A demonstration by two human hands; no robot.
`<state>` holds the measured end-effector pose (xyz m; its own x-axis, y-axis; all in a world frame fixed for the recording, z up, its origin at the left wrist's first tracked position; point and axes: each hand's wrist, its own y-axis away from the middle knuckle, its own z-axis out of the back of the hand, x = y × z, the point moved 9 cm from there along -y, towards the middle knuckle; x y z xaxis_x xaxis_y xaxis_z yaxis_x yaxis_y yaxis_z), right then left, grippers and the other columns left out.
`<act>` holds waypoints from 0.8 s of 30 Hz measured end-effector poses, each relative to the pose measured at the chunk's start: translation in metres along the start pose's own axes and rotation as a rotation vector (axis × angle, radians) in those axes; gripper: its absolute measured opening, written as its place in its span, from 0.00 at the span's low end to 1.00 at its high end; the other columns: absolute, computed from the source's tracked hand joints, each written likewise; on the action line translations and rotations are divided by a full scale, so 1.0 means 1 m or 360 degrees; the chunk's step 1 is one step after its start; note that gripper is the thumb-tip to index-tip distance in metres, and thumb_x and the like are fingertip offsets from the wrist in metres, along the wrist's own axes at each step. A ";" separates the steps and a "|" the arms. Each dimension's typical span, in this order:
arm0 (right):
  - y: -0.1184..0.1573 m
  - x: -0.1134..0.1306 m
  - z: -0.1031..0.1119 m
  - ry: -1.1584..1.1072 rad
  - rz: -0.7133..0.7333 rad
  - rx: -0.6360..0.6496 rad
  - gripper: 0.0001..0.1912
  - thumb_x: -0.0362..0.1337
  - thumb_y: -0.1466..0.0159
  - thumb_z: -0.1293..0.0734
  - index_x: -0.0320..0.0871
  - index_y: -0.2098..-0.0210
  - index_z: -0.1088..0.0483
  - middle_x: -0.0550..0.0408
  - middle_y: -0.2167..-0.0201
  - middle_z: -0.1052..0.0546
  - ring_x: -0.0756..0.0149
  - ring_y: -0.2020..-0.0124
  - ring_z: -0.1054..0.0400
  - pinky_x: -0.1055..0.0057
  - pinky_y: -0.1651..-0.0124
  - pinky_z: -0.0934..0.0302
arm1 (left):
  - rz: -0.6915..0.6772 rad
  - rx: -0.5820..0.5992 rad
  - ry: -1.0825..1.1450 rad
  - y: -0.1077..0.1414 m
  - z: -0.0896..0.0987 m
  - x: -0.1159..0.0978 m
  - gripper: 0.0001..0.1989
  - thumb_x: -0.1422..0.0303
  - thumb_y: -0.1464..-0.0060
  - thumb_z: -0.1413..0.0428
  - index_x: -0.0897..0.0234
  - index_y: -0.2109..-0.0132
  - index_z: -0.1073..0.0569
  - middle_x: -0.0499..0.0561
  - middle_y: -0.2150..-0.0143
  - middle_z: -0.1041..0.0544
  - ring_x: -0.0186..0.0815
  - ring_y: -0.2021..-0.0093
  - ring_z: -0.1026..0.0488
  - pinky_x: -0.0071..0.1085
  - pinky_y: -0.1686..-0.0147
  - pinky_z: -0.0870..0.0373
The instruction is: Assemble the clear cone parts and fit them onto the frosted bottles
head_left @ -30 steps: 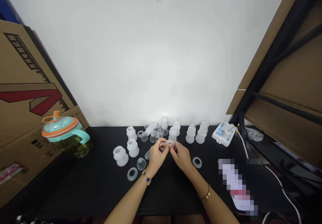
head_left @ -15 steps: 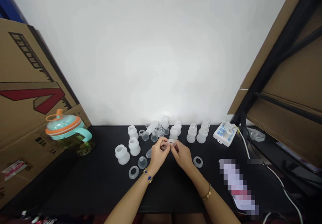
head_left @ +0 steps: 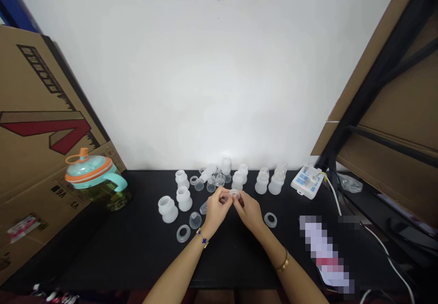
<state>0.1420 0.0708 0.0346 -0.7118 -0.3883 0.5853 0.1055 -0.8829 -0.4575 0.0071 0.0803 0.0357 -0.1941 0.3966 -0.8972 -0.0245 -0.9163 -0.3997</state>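
Note:
Above the black table, my left hand (head_left: 219, 203) and my right hand (head_left: 247, 207) meet, both closed on a translucent bottle collar ring (head_left: 234, 192). The fingers cover part of it, and I cannot make out whether a nipple sits in it. Just behind stands a white baby bottle without a top (head_left: 237, 180). Left of my left hand are a clear dome cap (head_left: 195, 220) and a loose collar ring (head_left: 184, 227). Another collar ring (head_left: 275, 221) lies right of my right hand.
Open bottles (head_left: 167, 209) stand on the left, and capped bottles (head_left: 262, 181) at the right. Clear caps (head_left: 211, 184) cluster behind my hands. A teal-lidded jug (head_left: 97, 178), a white power strip (head_left: 308, 182) with a cable, and a blurred-out flat object (head_left: 325, 254) flank the work area.
The whole view has shifted very slightly. My hands stay together on the collar ring, with only small finger movement; the things on the table keep their places.

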 end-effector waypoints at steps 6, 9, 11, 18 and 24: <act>0.000 -0.001 -0.002 -0.0050 0.0000 0.0014 0.16 0.46 0.29 0.41 0.44 0.62 0.27 0.56 0.73 0.25 0.65 0.73 0.33 0.72 0.68 0.45 | -0.0058 -0.0008 -0.0129 -0.003 0.003 -0.007 0.02 0.69 0.43 0.43 0.62 0.64 0.26 0.49 0.65 0.18 0.35 0.65 0.20 0.27 0.67 0.26; -0.001 -0.003 -0.001 -0.0100 -0.0022 0.0021 0.14 0.46 0.30 0.40 0.44 0.61 0.26 0.56 0.72 0.24 0.66 0.73 0.33 0.72 0.68 0.44 | -0.0112 -0.0055 -0.0333 -0.004 0.007 -0.007 0.04 0.70 0.43 0.43 0.61 0.62 0.23 0.49 0.64 0.19 0.35 0.64 0.22 0.27 0.66 0.26; -0.002 -0.005 0.000 -0.0140 -0.0036 0.0022 0.14 0.45 0.30 0.39 0.45 0.60 0.26 0.56 0.71 0.24 0.66 0.73 0.32 0.72 0.68 0.44 | -0.0138 -0.0094 -0.0437 -0.004 0.010 -0.007 0.06 0.70 0.43 0.43 0.59 0.59 0.22 0.50 0.62 0.19 0.36 0.63 0.22 0.28 0.65 0.26; -0.003 -0.010 0.000 -0.0313 -0.0060 0.0011 0.15 0.46 0.29 0.41 0.44 0.60 0.27 0.55 0.69 0.23 0.66 0.72 0.31 0.73 0.67 0.42 | -0.0080 -0.0024 -0.0239 -0.002 0.005 -0.006 0.09 0.64 0.40 0.44 0.58 0.53 0.25 0.51 0.56 0.18 0.36 0.60 0.20 0.26 0.67 0.25; -0.003 -0.012 0.000 -0.0312 -0.0101 0.0016 0.15 0.47 0.30 0.39 0.44 0.59 0.26 0.55 0.69 0.23 0.65 0.72 0.31 0.73 0.69 0.41 | -0.0003 0.0049 -0.0121 -0.001 -0.001 -0.002 0.10 0.63 0.39 0.44 0.59 0.52 0.29 0.49 0.63 0.17 0.35 0.65 0.20 0.25 0.69 0.27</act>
<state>0.1507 0.0786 0.0291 -0.5684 -0.3747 0.7325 0.0722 -0.9096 -0.4092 0.0091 0.0807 0.0382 -0.2678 0.3943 -0.8791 -0.0550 -0.9172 -0.3946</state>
